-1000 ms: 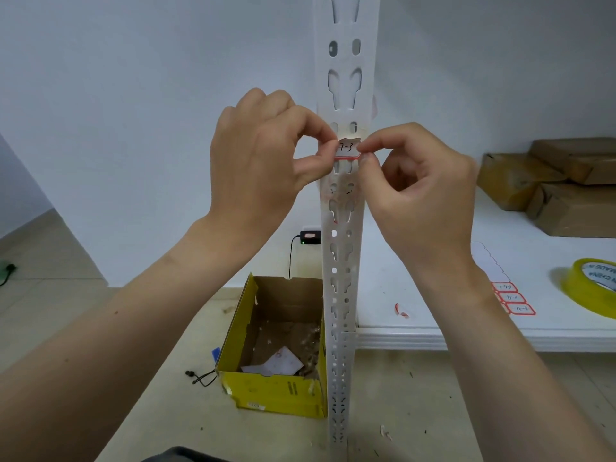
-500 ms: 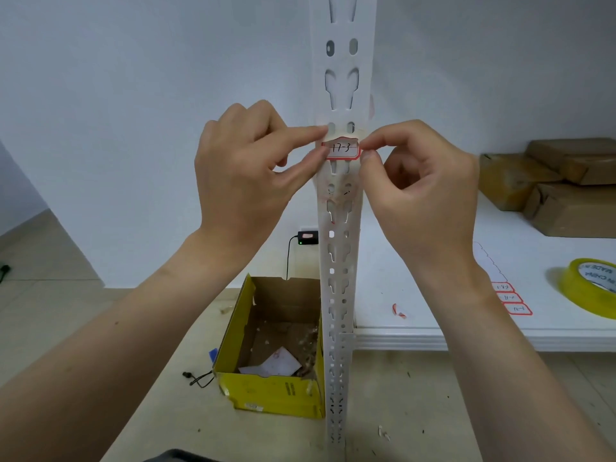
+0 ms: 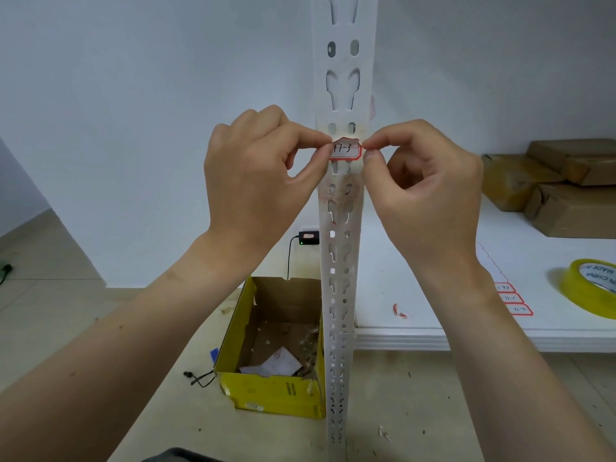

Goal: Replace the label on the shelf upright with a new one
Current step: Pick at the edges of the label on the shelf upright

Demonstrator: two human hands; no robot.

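Two hands: my left hand (image 3: 253,181) and right hand (image 3: 430,195) pinch opposite ends of the label (image 3: 345,150), its long axis crosswise on the upright (image 3: 340,261), midway between my fingers (image 3: 324,158).

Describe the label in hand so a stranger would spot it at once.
Follow the white perforated upright up to hand height. Pinched between left hand and right hand is a red-bordered label marked 17-3. Its lookalikes lie flat on the shelf; only this one is at the upright.
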